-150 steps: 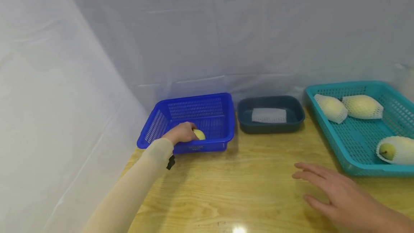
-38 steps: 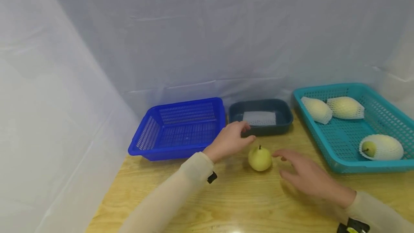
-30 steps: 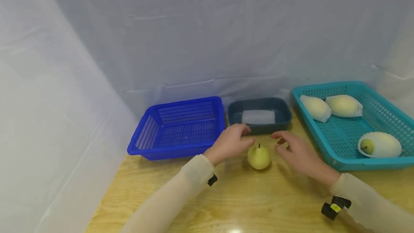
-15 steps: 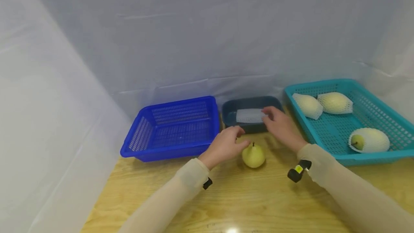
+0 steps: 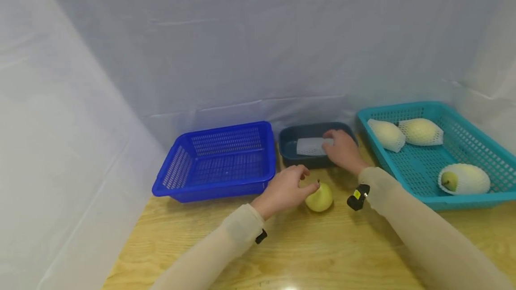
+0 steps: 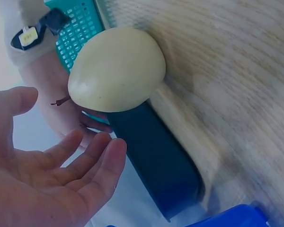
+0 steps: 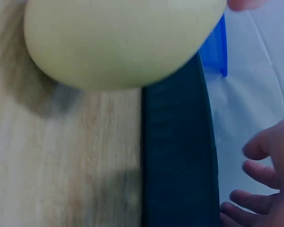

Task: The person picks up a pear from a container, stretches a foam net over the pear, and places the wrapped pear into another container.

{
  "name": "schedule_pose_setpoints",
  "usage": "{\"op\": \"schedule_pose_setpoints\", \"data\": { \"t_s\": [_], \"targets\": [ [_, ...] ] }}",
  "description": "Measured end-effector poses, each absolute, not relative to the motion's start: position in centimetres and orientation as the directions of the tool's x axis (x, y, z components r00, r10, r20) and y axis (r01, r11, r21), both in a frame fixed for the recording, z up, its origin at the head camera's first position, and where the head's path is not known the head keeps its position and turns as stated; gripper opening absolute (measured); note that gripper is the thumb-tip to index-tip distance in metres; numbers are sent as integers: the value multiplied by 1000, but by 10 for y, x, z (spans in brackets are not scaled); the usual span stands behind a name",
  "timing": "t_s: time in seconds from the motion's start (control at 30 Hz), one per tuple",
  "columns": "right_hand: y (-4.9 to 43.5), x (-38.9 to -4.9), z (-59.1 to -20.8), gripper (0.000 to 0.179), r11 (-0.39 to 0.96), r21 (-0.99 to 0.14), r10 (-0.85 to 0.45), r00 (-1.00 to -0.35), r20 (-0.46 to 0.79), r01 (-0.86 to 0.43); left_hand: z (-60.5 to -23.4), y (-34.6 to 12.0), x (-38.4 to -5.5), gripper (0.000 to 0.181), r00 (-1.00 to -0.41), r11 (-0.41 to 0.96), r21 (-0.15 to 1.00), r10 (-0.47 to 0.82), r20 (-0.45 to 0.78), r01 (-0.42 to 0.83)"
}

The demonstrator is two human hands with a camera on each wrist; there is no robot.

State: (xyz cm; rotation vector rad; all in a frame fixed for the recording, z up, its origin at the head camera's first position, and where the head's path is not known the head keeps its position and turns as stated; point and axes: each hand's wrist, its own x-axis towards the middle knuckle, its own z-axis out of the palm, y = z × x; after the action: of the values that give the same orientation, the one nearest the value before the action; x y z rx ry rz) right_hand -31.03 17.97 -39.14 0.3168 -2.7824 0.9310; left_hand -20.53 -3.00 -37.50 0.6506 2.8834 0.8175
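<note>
A bare yellow-green pear [image 5: 321,199] stands upright on the wooden table, stem up. My left hand [image 5: 284,189] hovers at its left with relaxed fingers; the thumb overlaps the stem area in the head view. In the left wrist view a gap shows between the fingers and the pear [image 6: 118,71]. Behind the pear is a dark teal tray [image 5: 288,160] holding flat white foam net sleeves [image 5: 308,146]. My right hand [image 5: 343,150] reaches over the tray's front rim, fingertips at the sleeves' right end. In the right wrist view its fingers are spread and loosely bent, partly behind the tray wall.
A blue basket [image 5: 215,191] with nothing in it stands left of the tray. At right, a turquoise basket [image 5: 447,202] holds three pears in foam nets, one of them a net-wrapped pear [image 5: 465,179] near its front. White sheeting [image 5: 250,57] hangs behind and at left.
The left hand has brought the pear from the blue basket to the table and let go of it. The right hand has moved from beside the pear up into the dark tray.
</note>
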Motion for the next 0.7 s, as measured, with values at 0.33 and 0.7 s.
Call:
{"op": "schedule_pose_setpoints", "data": {
  "t_s": [0.33, 0.7],
  "targets": [
    [176, -322, -398, 43, 903, -405, -170, -985, -26, -146, -381, -29, -203, 53, -911, 788, 483, 410, 51, 382],
    [175, -333, -388, 44, 946, -308, -147, -980, -131, -100, -381, -31, -205, 58, -904, 784, 483, 425, 40, 390]
  ]
}}
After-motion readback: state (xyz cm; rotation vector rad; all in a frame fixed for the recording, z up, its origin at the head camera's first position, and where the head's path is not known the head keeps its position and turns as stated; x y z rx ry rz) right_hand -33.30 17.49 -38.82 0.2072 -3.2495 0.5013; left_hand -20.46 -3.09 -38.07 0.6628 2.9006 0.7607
